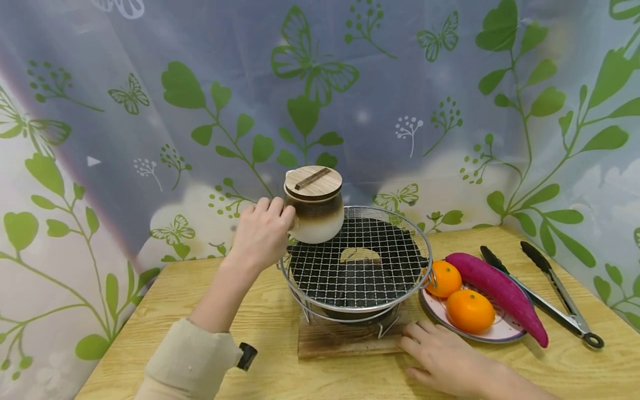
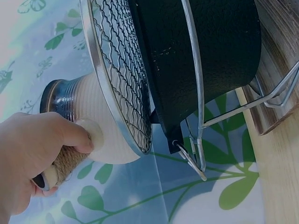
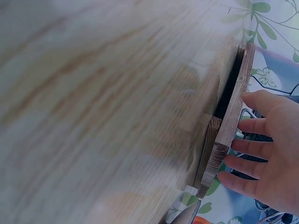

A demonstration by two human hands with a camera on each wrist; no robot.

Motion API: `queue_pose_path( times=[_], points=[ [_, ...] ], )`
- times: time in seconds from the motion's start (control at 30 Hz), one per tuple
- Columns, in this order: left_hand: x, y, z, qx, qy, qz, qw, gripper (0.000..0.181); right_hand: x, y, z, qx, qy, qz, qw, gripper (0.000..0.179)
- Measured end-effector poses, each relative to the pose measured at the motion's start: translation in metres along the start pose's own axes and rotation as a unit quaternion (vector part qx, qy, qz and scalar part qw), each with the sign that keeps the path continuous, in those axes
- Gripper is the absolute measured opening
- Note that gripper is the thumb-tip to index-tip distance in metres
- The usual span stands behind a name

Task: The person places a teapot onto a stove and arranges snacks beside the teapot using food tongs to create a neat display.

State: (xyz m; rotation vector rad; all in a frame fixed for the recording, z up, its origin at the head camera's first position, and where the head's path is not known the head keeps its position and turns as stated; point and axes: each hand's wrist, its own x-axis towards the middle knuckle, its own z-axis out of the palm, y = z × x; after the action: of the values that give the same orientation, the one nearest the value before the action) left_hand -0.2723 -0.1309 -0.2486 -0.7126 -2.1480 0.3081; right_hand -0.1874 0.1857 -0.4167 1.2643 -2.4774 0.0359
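Note:
My left hand (image 1: 262, 230) grips the side handle (image 2: 70, 161) of a small teapot (image 1: 320, 222), which is brown above and cream below. Twine is wrapped around that handle. A pale wooden lid (image 1: 327, 180) covers the pot. The pot is at the left rear of a round wire grill rack (image 1: 360, 286); whether its base touches the mesh cannot be told. Under the rack stands a black stove (image 2: 219, 51) on a wooden board (image 1: 345, 344). Beside the board's right front corner, my right hand (image 1: 445, 355) has its fingers extended, touching or nearly touching the edge.
To the right, a plate (image 1: 510, 336) bears two oranges (image 1: 470, 311) and a purple sweet potato (image 1: 500, 286). Black-tipped metal tongs (image 1: 565, 319) lie beyond it. A patterned cloth (image 1: 380, 100) hangs behind the wooden table (image 1: 185, 294).

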Motion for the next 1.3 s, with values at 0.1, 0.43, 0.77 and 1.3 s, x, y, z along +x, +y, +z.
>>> queue_pose_path(
  times=[0.1, 0.43, 0.77, 1.3],
  points=[
    [0.0, -0.001, -0.001, -0.002, 0.006, 0.003, 1.0, 0.012, 0.0, 0.0, 0.0, -0.001, 0.002, -0.001, 1.0, 0.034],
    [-0.003, -0.007, -0.007, -0.077, 0.013, -0.012, 0.9969, 0.015, 0.001, -0.001, -0.001, -0.002, 0.011, -0.004, 0.9999, 0.033],
    [-0.011, -0.008, -0.012, -0.134, -0.008, -0.049, 0.9897, 0.033, 0.001, -0.001, 0.0, -0.002, 0.015, -0.008, 0.9999, 0.032],
    [-0.015, -0.001, -0.004, -0.158, 0.075, -0.043, 0.9837, 0.022, 0.0, -0.001, 0.001, -0.001, 0.018, -0.011, 0.9998, 0.033]
  ],
)
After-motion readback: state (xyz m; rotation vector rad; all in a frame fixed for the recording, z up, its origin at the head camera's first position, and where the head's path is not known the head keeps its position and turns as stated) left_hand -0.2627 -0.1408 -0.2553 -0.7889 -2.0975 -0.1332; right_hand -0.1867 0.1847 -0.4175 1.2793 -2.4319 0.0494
